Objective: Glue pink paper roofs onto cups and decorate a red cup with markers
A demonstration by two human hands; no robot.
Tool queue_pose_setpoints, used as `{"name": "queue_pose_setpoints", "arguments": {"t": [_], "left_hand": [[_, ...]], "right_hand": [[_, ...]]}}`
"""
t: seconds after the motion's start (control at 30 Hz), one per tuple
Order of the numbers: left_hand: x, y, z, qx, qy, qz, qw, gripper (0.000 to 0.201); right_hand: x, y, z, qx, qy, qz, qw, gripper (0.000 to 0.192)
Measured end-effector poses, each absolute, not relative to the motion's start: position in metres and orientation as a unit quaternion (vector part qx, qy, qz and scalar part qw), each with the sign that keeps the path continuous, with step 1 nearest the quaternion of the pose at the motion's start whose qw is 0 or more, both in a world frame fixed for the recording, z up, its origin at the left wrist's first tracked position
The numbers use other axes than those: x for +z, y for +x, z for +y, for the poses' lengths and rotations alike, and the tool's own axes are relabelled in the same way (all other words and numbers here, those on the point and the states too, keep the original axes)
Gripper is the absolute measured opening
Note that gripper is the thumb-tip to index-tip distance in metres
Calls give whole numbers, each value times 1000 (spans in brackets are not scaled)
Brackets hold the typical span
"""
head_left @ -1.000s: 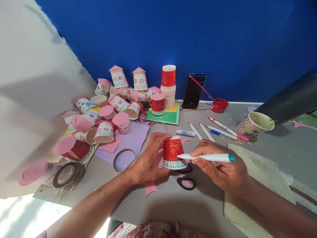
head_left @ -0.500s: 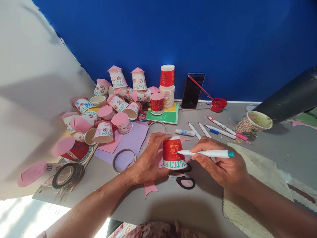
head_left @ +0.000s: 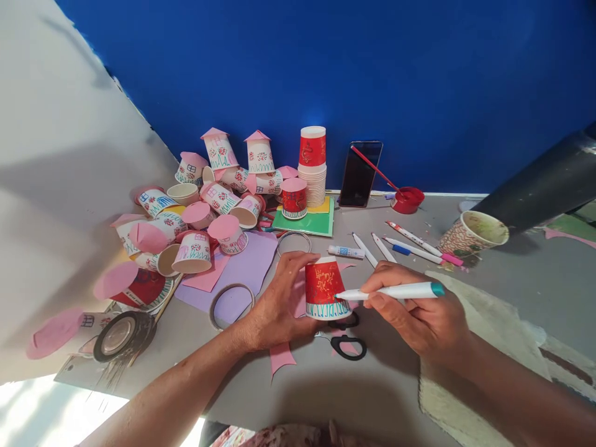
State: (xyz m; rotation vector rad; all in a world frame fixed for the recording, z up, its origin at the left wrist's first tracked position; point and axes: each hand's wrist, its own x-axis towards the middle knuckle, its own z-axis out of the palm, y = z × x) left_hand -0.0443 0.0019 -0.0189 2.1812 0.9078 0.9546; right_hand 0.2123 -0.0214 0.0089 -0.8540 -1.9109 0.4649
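Along the far edge of the grey tabletop (head_left: 535, 279), against the deep blue wall (head_left: 372, 74), lies the biggest clutter: a tumbled heap of decorated paper cups with pink paper lids (head_left: 205, 205) filling the left side, with a neat stack of white paper cups topped by a red one (head_left: 313, 167) just beside it. A lilac paper sheet (head_left: 246, 264) spreads in front of the heap, and a dark phone (head_left: 357, 174) leans on the wall. To the right stand a patterned paper cup (head_left: 472, 233) and a row of white markers (head_left: 405, 242), well apart from the hands. A black tape roll (head_left: 121, 335) sits near the left edge. The near strip of table before the person lies bare. At the centre, the left hand (head_left: 279, 304) has its fingers clamped round an upturned red paper cup (head_left: 325, 288) standing on the table. The right hand (head_left: 421, 316) pinches a white marker with a teal end (head_left: 391, 291), tip touching the cup's side. Black-handled scissors (head_left: 347, 344) lie just beneath.
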Motion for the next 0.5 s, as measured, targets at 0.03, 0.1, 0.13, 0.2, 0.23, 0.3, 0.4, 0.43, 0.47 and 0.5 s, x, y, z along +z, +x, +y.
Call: {"name": "queue_pose_setpoints", "arguments": {"t": [0.03,0.1,0.13,0.2,0.23,0.3,0.4,0.43,0.47,0.5], "left_hand": [[-19,-44,2,357,818,342,292,94],[-20,-45,2,356,818,345,291,94],[-21,-45,3,357,817,346,291,95],[-22,-46,3,359,817,344,292,96],[-22,-46,3,360,818,340,293,97],[-23,-45,2,356,822,334,293,100],[-23,-45,2,351,821,337,297,103],[-23,-45,1,350,820,338,301,104],[-23,-45,1,350,819,337,304,103],[-22,-44,1,349,819,335,307,102]], "right_hand": [[9,212,-21,189,-349,-783,480,10],[9,212,-21,186,-350,-781,483,9],[9,212,-21,185,-350,-781,483,9],[9,213,-20,185,-350,-780,485,9],[9,213,-20,185,-352,-777,488,9],[9,213,-20,185,-357,-769,497,9],[8,213,-20,191,-366,-765,494,11],[8,213,-20,192,-370,-765,492,12],[7,212,-20,190,-371,-765,492,12],[7,212,-20,189,-371,-765,492,12]]}}
